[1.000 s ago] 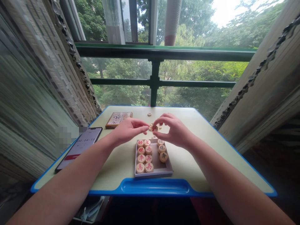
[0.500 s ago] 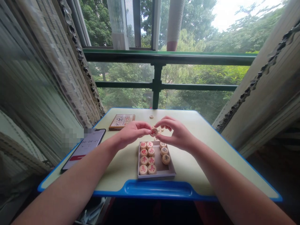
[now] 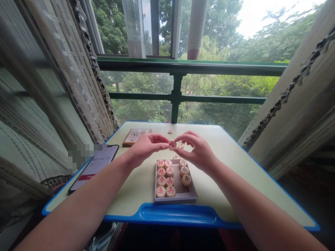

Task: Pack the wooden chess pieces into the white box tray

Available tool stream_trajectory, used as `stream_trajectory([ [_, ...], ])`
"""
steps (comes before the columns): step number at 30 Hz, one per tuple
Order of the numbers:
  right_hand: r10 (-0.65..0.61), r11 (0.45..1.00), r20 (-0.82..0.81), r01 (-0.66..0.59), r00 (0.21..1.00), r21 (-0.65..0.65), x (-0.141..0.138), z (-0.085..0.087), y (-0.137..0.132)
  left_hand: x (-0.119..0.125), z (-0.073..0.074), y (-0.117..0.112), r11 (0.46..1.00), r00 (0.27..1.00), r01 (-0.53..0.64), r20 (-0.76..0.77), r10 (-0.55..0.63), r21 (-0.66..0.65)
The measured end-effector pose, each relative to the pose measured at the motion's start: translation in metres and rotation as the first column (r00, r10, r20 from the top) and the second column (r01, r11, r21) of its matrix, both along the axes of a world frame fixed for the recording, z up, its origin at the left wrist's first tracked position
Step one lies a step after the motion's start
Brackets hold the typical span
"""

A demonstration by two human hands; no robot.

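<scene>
Between the fingertips of both hands, above the far edge of the box, is a round wooden Chinese chess piece (image 3: 172,144) with a red character facing me. My left hand (image 3: 146,146) pinches its left side, and my right hand (image 3: 196,148) grips its right side with thumb and fingers. Below them stands a shallow open box (image 3: 180,191). Red-marked pieces (image 3: 170,181) sit in two columns on its left, some stacked. Dark-marked pieces (image 3: 186,180) form a column on its right. Loose pieces (image 3: 180,144) lie beyond the box, partly hidden by my right hand.
A phone (image 3: 95,165) showing a timer lies at the table's left edge. Behind my left hand is a flat box lid with a printed pattern (image 3: 136,136). One piece (image 3: 170,131) lies farther back. A blue tray groove (image 3: 178,213) runs along the table's front; curtains hang on both sides.
The camera view has shifted slightly. The held piece has turned a little between my fingers, while both hands stay in nearly the same place.
</scene>
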State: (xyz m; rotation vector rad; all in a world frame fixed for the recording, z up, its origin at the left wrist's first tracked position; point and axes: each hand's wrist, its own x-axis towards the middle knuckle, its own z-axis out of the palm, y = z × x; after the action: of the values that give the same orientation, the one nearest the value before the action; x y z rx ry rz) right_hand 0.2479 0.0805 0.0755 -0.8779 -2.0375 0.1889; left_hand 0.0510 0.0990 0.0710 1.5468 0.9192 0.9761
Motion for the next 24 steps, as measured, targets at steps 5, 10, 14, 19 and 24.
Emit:
stream_trajectory([
  [5, 0.072, 0.997, 0.047, -0.070, 0.996, -0.031, 0.001, 0.001, -0.002, -0.001, 0.001, 0.000, 1.000, 0.999, -0.016, -0.045, 0.015, -0.006],
  [10, 0.102, 0.995, 0.028, -0.102, 0.994, 0.004, -0.001, 0.000, -0.004, 0.000, 0.002, -0.002, 0.999, 0.999, 0.018, -0.035, -0.019, -0.026],
  [14, 0.028, 0.998, -0.042, -0.025, 0.999, 0.053, -0.003, -0.004, -0.003, 0.002, 0.000, -0.003, 0.998, 0.995, 0.048, 0.091, -0.051, 0.040],
  [19, -0.010, 0.996, -0.103, 0.019, 0.995, 0.082, -0.006, -0.009, -0.001, 0.005, -0.004, -0.004, 0.986, 0.996, 0.003, 0.086, -0.018, 0.164],
  [24, 0.033, 0.997, -0.048, -0.030, 0.998, 0.074, -0.001, -0.004, -0.004, 0.003, -0.001, -0.005, 0.984, 0.994, 0.064, 0.081, -0.078, 0.165],
])
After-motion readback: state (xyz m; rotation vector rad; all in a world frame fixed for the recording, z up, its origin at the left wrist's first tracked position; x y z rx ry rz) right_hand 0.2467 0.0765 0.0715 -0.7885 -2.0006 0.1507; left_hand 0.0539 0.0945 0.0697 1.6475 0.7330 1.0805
